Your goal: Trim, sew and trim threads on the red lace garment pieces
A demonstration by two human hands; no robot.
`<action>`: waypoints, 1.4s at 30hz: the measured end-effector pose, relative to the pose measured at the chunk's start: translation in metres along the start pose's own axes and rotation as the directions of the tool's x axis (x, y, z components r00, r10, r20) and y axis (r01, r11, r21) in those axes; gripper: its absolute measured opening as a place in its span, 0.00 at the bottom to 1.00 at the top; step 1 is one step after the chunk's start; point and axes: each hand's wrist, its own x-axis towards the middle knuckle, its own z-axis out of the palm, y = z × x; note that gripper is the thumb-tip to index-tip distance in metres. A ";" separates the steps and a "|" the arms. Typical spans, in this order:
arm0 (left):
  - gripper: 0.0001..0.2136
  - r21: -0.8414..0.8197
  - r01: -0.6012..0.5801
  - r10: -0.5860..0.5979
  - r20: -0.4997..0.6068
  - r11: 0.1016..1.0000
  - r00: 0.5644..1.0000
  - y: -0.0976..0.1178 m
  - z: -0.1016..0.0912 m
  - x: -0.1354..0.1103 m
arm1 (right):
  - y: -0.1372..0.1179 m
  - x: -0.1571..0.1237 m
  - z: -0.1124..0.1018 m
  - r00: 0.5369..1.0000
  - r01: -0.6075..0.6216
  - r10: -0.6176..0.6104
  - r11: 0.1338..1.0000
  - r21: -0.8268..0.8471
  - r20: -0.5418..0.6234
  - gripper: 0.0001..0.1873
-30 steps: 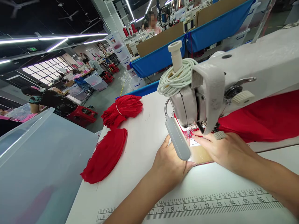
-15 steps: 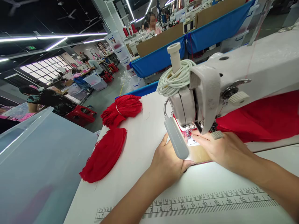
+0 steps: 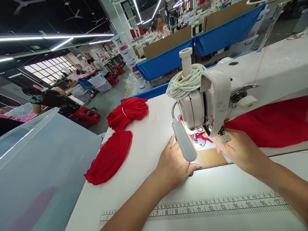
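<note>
My left hand point(image 3: 174, 164) lies flat on the white table beside the sewing machine point(image 3: 252, 73), thumb raised. Its fingers reach under the grey lamp point(image 3: 184, 144) onto a brown card point(image 3: 211, 157). My right hand point(image 3: 237, 150) rests just right of the needle with its fingers bent in; what they hold, if anything, is hidden. A small red piece point(image 3: 201, 137) lies under the presser foot in the lamp's light, a little left of my right fingertips.
Red fabric point(image 3: 271, 125) fills the space under the machine arm. A flat red stack point(image 3: 110, 157) and a tied red bundle point(image 3: 128, 112) lie at the table's left. A clear plastic bin point(image 3: 43, 166) stands left of the table. A printed ruler point(image 3: 216, 205) runs along the near edge. People work at far tables.
My right hand has drawn back to the right from the needle and its fingers have curled in. The left hand has stayed in place. The red piece under the foot now shows more.
</note>
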 end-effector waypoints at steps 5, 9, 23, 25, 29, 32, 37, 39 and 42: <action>0.21 0.017 0.016 -0.017 0.058 1.000 0.998 0.001 -0.002 0.000 | 0.003 0.005 -0.001 0.998 -0.025 0.028 0.998 0.056 -0.061 0.10; 0.19 0.027 0.021 -0.024 0.086 0.999 0.996 0.001 -0.004 0.001 | 0.004 0.005 0.004 0.990 0.037 -0.034 0.999 0.024 -0.140 0.10; 0.19 0.039 0.005 -0.006 0.045 0.999 0.999 0.001 -0.003 0.001 | 0.003 0.005 0.005 0.984 0.070 -0.065 0.997 0.026 -0.165 0.09; 0.19 0.048 -0.002 0.000 0.039 0.999 0.999 0.001 -0.003 0.001 | 0.002 0.005 0.004 0.985 0.070 -0.064 0.997 0.027 -0.161 0.08; 0.20 0.062 -0.018 0.016 0.034 0.998 0.999 0.001 -0.002 0.001 | 0.002 0.005 0.003 0.987 0.067 -0.061 0.997 0.034 -0.149 0.08; 0.20 0.087 -0.030 0.026 0.053 0.996 0.998 0.001 -0.001 -0.001 | 0.003 0.004 0.004 0.988 0.049 -0.045 0.998 0.029 -0.145 0.08; 0.20 0.088 -0.027 0.023 0.047 0.996 0.999 0.000 0.000 -0.002 | 0.005 0.003 0.006 0.987 0.058 -0.057 0.998 0.004 -0.149 0.09; 0.20 0.083 -0.031 0.028 0.038 0.996 0.999 0.001 -0.001 -0.002 | 0.006 0.003 0.005 0.988 0.061 -0.062 0.998 -0.010 -0.142 0.09; 0.19 0.080 -0.029 0.025 0.051 0.996 0.998 0.001 -0.003 -0.002 | 0.007 0.003 0.005 0.992 0.062 -0.065 0.997 -0.034 -0.110 0.10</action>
